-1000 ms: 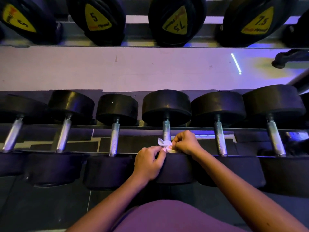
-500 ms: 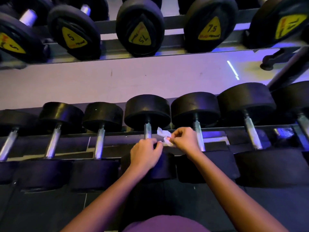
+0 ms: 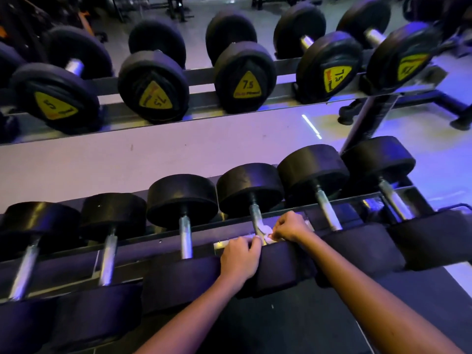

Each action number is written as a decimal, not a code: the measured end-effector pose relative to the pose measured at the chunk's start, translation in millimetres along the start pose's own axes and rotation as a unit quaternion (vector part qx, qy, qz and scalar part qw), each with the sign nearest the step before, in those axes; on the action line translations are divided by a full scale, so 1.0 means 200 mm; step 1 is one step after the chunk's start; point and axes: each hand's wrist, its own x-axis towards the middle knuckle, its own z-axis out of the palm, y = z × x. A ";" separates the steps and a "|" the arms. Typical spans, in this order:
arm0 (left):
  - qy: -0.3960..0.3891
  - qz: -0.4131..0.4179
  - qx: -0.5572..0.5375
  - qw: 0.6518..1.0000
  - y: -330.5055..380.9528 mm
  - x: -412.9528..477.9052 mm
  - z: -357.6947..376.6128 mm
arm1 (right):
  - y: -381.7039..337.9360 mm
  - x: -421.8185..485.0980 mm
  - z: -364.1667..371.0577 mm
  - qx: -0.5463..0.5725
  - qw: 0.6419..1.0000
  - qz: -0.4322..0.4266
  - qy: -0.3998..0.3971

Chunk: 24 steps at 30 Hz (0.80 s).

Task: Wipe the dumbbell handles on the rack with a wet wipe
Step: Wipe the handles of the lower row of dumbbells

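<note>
1. White and bunched, a wet wipe (image 3: 265, 231) sits against the lower end of a chrome dumbbell handle (image 3: 255, 215), just toward 5 o'clock from mid-frame, on the lower tier of a rack (image 3: 153, 242).
2. At 3 o'clock of the wipe, the right hand (image 3: 288, 229) has its fingers curled and pinches the wipe's edge, knuckles turned up toward the camera.
3. At 7 o'clock of the wipe, the left hand (image 3: 240, 256) is also curled. Its fingertips (image 3: 256, 242) hold the wipe's near edge right beside the handle, and its palm lies over the dumbbell's near black head (image 3: 283, 267).
4. Six dumbbells stand side by side on this tier, handles pointing toward 12 o'clock. The one being handled is fourth from the 9 o'clock end.
5. Its neighbours' handles, one at 9 o'clock (image 3: 186, 236) and one at 3 o'clock (image 3: 328, 213), are bare and apart from both hands.
6. Along the 12 o'clock edge, an upper row of dumbbells (image 3: 153, 85) shows black heads with yellow triangular labels. Two of the labels (image 3: 247, 86) plainly read 7.5.
7. Both bare forearms reach in from 6 o'clock, and violet light washes the pale floor (image 3: 434, 154) at 3 o'clock.
</note>
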 end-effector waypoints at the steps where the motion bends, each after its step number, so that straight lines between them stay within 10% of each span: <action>1: -0.005 0.006 -0.004 1.000 0.00 0.01 0.00 | -0.01 0.01 0.00 -0.011 1.000 -0.006 -0.013; 24: -0.130 0.067 -0.059 0.988 -0.09 0.08 -0.03 | -0.18 0.05 0.05 -0.046 0.996 -0.009 0.074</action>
